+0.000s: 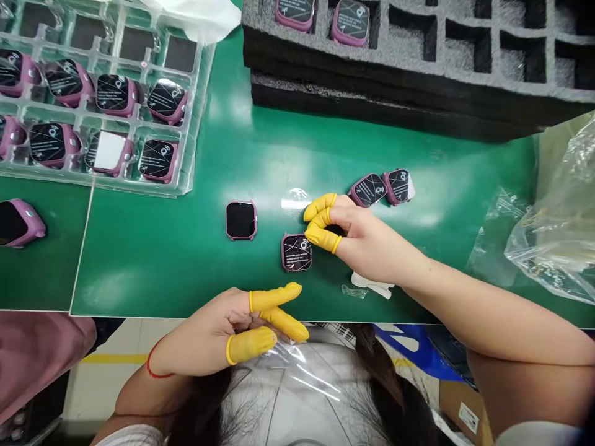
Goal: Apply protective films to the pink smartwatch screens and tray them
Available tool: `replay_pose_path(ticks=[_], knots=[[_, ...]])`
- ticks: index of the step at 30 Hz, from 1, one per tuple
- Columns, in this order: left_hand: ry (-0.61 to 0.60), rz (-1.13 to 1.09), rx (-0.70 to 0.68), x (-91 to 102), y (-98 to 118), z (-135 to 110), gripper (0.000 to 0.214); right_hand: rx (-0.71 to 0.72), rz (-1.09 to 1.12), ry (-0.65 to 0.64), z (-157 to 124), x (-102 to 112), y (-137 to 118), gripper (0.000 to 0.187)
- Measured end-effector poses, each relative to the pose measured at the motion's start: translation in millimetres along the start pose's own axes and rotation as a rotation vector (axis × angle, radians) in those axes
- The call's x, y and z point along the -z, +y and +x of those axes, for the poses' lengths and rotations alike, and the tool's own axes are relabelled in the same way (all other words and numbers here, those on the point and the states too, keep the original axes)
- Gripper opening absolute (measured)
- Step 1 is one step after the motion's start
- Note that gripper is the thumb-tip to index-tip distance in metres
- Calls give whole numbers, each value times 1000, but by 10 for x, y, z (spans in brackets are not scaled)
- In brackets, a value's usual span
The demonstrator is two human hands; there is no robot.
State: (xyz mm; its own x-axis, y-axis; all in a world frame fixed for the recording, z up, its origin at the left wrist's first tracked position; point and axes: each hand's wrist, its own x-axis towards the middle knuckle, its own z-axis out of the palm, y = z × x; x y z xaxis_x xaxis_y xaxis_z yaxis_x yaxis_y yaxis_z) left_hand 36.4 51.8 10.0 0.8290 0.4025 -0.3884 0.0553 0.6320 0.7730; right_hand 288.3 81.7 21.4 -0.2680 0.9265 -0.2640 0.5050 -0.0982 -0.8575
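My right hand (pixel 367 238), with yellow finger cots, reaches in from the right. Its fingertips are pinched together at the upper right corner of a pink watch body (pixel 296 252) that lies flat on the green mat (pixel 186 248) with a printed black film on its face. What the pinch holds is hidden. My left hand (pixel 232 331) hovers at the mat's near edge, its cotted thumb and fingers closed on a sheet of clear film (pixel 297 365). A second pink watch body (pixel 241 220) with a bare dark screen lies to the left.
Two more filmed watch bodies (pixel 381 188) lie just beyond my right hand. A clear tray (pixel 186 155) of watch bodies sits at the far left, a grey foam tray (pixel 418 68) at the back, and crumpled plastic bags (pixel 553 229) on the right. Another watch body (pixel 18 223) lies at the left edge.
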Motion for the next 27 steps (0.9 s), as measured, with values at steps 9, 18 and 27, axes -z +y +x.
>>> replay_pose_path(ticks=[9,18,27], knots=[[-93,158,3,61,49,29,50,38,-26,32,-13,-31,22,15],[-61,161,-21,63,55,41,52,45,-30,43,-20,-38,38,16],[-59,133,27,70,56,37,51,59,-44,54,-25,-52,39,15]])
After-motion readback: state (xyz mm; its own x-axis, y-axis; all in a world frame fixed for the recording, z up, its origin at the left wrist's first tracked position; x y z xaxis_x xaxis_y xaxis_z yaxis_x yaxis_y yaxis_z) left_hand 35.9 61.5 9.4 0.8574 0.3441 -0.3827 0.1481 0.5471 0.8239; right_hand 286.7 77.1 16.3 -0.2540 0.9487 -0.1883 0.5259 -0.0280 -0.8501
